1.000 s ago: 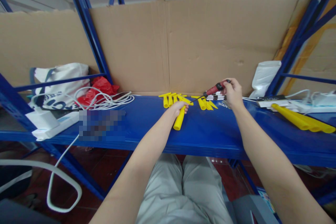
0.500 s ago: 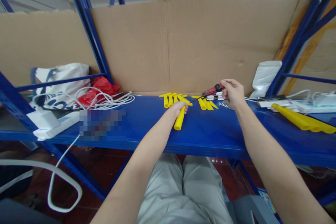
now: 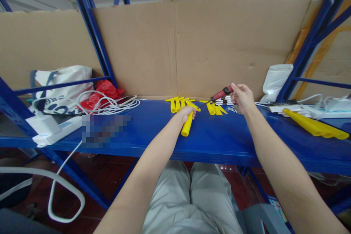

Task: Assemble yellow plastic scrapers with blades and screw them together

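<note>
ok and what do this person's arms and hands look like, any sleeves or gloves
The left hand and right hand are bare, without gloves; the forearms show no sleeves, watch or bracelet. Finer marks are too small to tell.

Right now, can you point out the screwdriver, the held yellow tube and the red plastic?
Screwdriver (image 3: 219,95): head view, on its red handle.
Held yellow tube (image 3: 187,125): head view, on its bare lower part.
Red plastic (image 3: 105,89): head view, on its crumpled middle.
</note>
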{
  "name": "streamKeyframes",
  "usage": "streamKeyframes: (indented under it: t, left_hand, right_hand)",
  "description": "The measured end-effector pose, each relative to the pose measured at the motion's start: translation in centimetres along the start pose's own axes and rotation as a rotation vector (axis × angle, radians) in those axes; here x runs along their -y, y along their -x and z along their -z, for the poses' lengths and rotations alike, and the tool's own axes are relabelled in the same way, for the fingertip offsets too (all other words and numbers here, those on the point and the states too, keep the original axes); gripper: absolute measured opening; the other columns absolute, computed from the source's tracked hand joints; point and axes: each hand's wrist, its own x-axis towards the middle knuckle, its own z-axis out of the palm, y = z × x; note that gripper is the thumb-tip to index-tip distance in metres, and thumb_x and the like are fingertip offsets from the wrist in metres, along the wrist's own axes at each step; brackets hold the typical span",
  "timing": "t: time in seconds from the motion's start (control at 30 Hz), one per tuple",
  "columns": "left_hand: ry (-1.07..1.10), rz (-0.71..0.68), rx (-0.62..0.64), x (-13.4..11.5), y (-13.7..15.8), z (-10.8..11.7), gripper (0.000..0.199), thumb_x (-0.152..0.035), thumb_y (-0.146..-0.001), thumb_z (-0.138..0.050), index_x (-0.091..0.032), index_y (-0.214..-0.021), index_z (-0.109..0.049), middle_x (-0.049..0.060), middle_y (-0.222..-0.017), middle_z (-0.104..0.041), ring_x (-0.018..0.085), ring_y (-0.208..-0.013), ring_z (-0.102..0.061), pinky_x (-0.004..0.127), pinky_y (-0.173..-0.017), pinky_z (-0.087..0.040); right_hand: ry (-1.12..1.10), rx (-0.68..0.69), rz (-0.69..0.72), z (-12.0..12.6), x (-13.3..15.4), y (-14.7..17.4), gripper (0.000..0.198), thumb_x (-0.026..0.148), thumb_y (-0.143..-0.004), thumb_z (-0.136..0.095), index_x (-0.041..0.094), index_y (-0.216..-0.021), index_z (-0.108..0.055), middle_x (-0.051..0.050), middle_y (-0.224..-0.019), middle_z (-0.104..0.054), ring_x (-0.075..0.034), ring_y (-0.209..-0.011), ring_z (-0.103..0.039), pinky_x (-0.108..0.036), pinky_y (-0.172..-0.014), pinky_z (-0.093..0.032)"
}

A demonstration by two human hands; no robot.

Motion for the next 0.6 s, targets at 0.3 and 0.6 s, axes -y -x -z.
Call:
streamKeyframes:
  t: [0.3, 0.6]
  left_hand:
    - [0.038, -0.017, -0.022, 0.2, -0.3, 0.0, 0.022, -0.003, -0.079, -0.049, -0.014, -0.061, -0.046, -0.004, -0.042, -0.042, 0.005, -0.036, -0.037, 0.017, -0.039, -0.028]
    - [-0.005, -0.020, -0.016, 0.1, 0.0, -0.1, 0.022, -0.004, -0.083, -0.042, -0.014, -0.064, -0.046, -0.004, -0.042, -0.042, 0.005, -0.036, -0.036, 0.018, -0.040, -0.029]
  right_hand:
    - [-0.001, -0.040, 0.018, 0.2, -0.8, -0.4, 0.036, 0.045, -0.062, -0.072, 0.020, -0.064, -0.046, 0.011, -0.038, -0.033, -0.003, -0.026, -0.029, -0.017, -0.026, -0.023]
    - [-0.047, 0.082, -0.085, 0.0, 0.2, 0.2, 0.032, 0.045, -0.068, -0.069, 0.018, -0.069, -0.052, 0.005, -0.047, -0.052, -0.006, -0.034, -0.046, -0.016, -0.031, -0.031]
